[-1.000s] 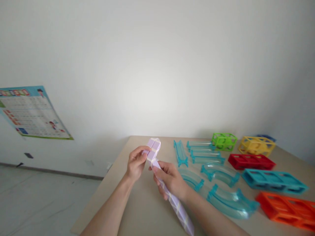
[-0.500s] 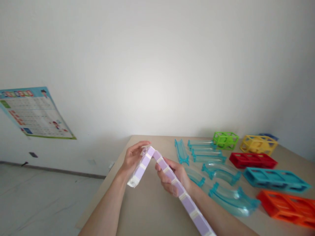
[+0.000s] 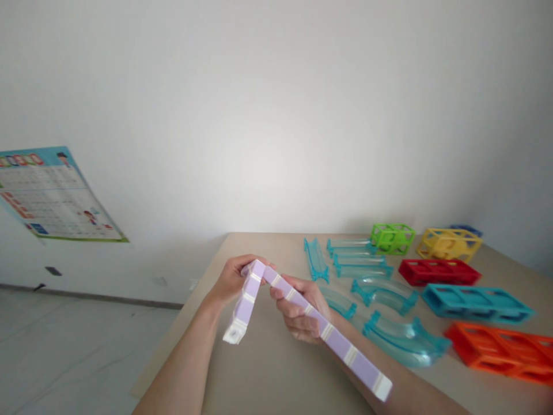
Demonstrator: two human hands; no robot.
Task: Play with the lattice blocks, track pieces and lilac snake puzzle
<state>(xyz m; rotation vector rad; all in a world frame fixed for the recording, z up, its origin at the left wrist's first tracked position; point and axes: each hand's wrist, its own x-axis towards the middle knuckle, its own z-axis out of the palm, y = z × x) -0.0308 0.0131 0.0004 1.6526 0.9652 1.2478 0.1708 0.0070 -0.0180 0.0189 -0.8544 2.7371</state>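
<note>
Both my hands hold a purple-and-white segmented strip (image 3: pixel 341 344) above the table. It is a long, square-edged chain of purple blocks with whitish bands, bent sharply near its upper end. My left hand (image 3: pixel 235 279) grips it at the bend, with some fingers hidden behind it. From there a short leg hangs down toward me and ends in a white tip. My right hand (image 3: pixel 302 308) is closed around the longer leg, fingers wrapped underneath. That leg slopes down to the right, over my right forearm, to a white end.
On the table (image 3: pixel 246 374), clear blue track pieces (image 3: pixel 406 343), straight and curved, lie to the right. Beyond them stand openwork blocks: green (image 3: pixel 392 238), yellow (image 3: pixel 449 244), red (image 3: pixel 438 272), teal (image 3: pixel 477 302) and orange (image 3: pixel 501 350). A poster (image 3: pixel 60 199) hangs on the wall at left.
My left hand has shifted its fingers over the bend. The short leg hangs more steeply, and the long leg has swung up, bringing its far end into view. My view has shifted slightly.
</note>
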